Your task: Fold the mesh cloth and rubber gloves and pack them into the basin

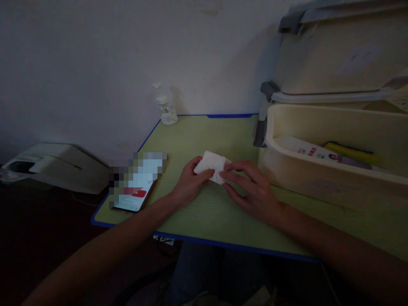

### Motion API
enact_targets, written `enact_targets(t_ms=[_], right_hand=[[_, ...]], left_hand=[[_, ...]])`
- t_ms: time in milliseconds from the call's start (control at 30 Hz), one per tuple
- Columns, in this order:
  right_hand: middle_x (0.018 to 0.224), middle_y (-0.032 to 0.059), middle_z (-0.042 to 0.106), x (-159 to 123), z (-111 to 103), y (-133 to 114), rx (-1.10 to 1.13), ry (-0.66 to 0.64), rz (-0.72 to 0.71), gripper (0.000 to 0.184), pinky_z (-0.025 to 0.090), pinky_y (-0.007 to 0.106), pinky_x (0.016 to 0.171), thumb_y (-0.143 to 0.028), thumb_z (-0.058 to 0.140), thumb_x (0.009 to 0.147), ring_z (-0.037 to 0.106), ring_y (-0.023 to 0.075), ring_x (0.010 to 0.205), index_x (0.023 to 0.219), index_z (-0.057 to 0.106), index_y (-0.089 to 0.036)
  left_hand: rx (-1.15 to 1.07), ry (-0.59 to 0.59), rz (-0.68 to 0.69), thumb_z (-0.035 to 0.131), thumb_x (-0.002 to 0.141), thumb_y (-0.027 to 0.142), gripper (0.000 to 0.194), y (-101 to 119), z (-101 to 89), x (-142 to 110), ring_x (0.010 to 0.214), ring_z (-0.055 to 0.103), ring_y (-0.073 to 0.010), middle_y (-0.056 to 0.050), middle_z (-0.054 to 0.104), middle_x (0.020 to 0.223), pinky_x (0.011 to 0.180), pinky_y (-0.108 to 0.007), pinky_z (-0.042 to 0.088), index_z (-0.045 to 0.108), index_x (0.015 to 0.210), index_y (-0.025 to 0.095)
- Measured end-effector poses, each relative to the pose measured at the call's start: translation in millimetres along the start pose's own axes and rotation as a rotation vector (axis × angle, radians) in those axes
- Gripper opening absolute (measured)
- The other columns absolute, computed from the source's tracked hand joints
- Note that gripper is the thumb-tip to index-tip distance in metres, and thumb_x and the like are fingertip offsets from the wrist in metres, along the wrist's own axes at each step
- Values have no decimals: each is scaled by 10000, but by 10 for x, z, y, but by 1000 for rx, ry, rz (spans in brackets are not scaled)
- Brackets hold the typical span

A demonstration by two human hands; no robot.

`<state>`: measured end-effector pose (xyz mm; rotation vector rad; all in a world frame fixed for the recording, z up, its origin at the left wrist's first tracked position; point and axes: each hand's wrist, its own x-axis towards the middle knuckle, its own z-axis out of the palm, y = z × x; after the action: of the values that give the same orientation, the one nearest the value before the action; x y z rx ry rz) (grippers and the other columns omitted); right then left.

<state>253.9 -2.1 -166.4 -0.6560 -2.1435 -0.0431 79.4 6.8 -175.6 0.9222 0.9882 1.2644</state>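
A small folded white tissue (pixel 211 162) is held between my two hands, just above the green tabletop (pixel 197 212). My left hand (pixel 191 180) grips its left side, with the thumb lying across the front and the fingers behind. On the right, my right hand (pixel 251 187) touches the tissue's right edge with its fingertips, the fingers bent and slightly spread. Part of that edge is hidden by the fingers. Left of my left hand lies a phone (pixel 140 182) with its screen lit and partly pixelated.
A clear pump bottle (pixel 168 114) stands at the table's back left corner, by the wall. To the right is an open cream storage bin (pixel 287 163) holding packets and something yellow (pixel 353 152). Another cream bin (pixel 325 59) is above it. A white bin-like container (pixel 60 163) sits left of the table.
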Motion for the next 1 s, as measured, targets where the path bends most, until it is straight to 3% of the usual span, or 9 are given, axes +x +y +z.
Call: enact_targets(t_ms=[200, 500, 733, 1000], right_hand=[[1180, 173, 509, -39, 42, -7, -132, -160, -23, 329, 508, 436, 808, -178, 477, 858, 503, 273, 1068, 1178, 534, -132], [1195, 191, 486, -45, 42, -39, -133, -239, 21, 460, 497, 483, 828, -94, 491, 794, 473, 300, 1112, 1253, 490, -122], [1223, 193, 505, -51, 39, -6, -113, -226, -43, 440, 493, 458, 877, -84, 449, 809, 471, 280, 1154, 1248, 472, -83], [1128, 155, 603, -36, 3, -41, -171, -137, -146, 227, 515, 399, 849, -88, 454, 828, 544, 245, 1081, 1016, 580, -95]], left_hand=[[-164, 37, -40, 693, 589, 119, 239, 63, 52, 1, 695, 587, -102, -11, 629, 774, 649, -217, 480, 579, 798, 138], [-159, 31, -53, 777, 535, 133, 348, 57, 43, 17, 704, 594, -99, 0, 642, 787, 645, -209, 476, 565, 810, 150], [-164, 53, -39, 788, 530, 139, 368, 79, 41, 28, 705, 594, -97, -5, 642, 791, 649, -207, 484, 561, 818, 146], [-68, 82, 63, 791, 549, 172, 361, 48, -22, 21, 622, 563, -83, 17, 627, 710, 593, -194, 471, 572, 836, 149]])
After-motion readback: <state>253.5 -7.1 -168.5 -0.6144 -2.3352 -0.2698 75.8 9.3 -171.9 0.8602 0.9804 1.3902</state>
